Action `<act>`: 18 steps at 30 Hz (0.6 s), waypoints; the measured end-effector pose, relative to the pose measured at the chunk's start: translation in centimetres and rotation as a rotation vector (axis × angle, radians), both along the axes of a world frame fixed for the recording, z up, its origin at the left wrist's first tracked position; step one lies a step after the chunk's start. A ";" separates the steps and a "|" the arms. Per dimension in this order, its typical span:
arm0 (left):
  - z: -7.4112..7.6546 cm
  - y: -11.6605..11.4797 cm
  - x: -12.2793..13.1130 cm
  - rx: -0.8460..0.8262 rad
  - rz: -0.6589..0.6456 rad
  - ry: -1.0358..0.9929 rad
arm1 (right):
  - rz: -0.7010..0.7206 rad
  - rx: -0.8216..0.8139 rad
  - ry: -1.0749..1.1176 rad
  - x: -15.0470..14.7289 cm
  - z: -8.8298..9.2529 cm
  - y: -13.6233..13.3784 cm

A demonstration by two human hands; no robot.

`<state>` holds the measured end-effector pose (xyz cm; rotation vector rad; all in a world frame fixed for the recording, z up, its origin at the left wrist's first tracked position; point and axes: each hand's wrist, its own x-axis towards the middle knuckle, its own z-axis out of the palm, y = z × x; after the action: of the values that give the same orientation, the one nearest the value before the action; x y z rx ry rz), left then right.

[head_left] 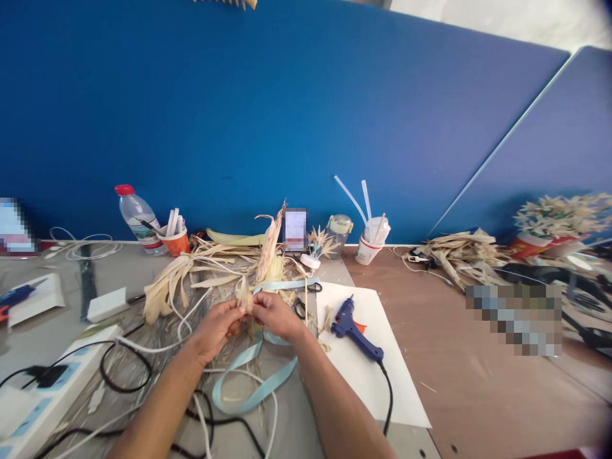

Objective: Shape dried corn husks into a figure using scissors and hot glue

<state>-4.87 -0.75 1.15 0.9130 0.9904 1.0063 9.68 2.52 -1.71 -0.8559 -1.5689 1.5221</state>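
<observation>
Holding a pale strip of dried husk point(244, 295), kinda crinkly and bunched up, over the grey desk point(115, 273). Pinched in closed fingertips of left hand point(220, 326) and right hand point(276, 314). Pretty cramped, with blue ribbon point(278, 382) just nearer and husk pile point(163, 290) just beyond. Roomier right, past the edge of white paper point(382, 386), over brown desktop point(423, 331).

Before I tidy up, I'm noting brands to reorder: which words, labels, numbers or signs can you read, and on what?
None is legible.
Bottle label: printed, but too small and blurred.
Upright screen near the middle: pixelated, unreadable.
Far-left screen: pixelated, unreadable.
White cup with red markings: too small to make out.
</observation>
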 end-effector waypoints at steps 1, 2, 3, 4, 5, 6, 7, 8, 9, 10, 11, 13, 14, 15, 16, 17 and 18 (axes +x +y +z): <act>0.1 0.0 -0.1 0.000 -0.014 -0.026 | -0.021 0.001 0.001 0.2 0.0 0.2; 0.2 -0.1 -0.2 0.005 -0.028 -0.058 | -0.062 -0.007 0.007 0.5 0.0 0.3; 0.3 -0.1 -0.4 0.015 -0.039 -0.091 | -0.116 -0.026 0.030 0.8 0.0 0.6; 0.4 -0.1 -0.5 0.027 -0.048 -0.118 | -0.172 -0.058 0.077 1.1 0.1 0.8; 0.4 -0.1 -0.6 0.037 -0.054 -0.133 | -0.221 -0.100 0.150 1.5 0.2 1.1; 0.5 -0.1 -0.7 0.040 -0.056 -0.129 | -0.255 -0.145 0.242 1.9 0.4 1.3; 0.5 0.0 -0.8 0.041 -0.057 -0.125 | -0.282 -0.183 0.344 2.3 0.6 1.5; 0.4 0.0 -0.8 0.041 -0.059 -0.122 | -0.307 -0.210 0.444 2.8 0.8 1.7; 0.4 0.0 -0.8 0.043 -0.061 -0.124 | -0.340 -0.230 0.529 3.2 0.9 1.9; 0.4 0.0 -0.8 0.046 -0.063 -0.131 | -0.380 -0.246 0.599 3.7 1.1 2.1; 0.3 0.1 -0.8 0.051 -0.065 -0.137 | -0.418 -0.263 0.653 4.0 1.2 2.2; 0.3 0.1 -0.7 0.060 -0.053 -0.129 | -0.479 -0.297 0.727 4.5 1.2 2.4; 0.2 0.1 -0.6 0.062 -0.037 -0.108 | -0.495 -0.309 0.743 4.6 1.2 2.4; 0.2 0.1 -0.5 0.065 -0.019 -0.077 | -0.504 -0.314 0.740 4.4 1.2 2.3; 0.1 0.1 -0.4 0.068 -0.003 -0.041 | -0.507 -0.316 0.712 4.0 1.2 2.2; 0.1 0.1 -0.3 0.072 0.010 -0.003 | -0.510 -0.312 0.658 3.5 1.2 2.0; 0.0 0.1 -0.2 0.075 0.021 0.033 | -0.508 -0.308 0.576 2.9 1.2 1.8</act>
<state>-5.03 -0.64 1.13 0.9853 0.9968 1.0545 12.59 4.30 -0.55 -0.8046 -0.6507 1.4661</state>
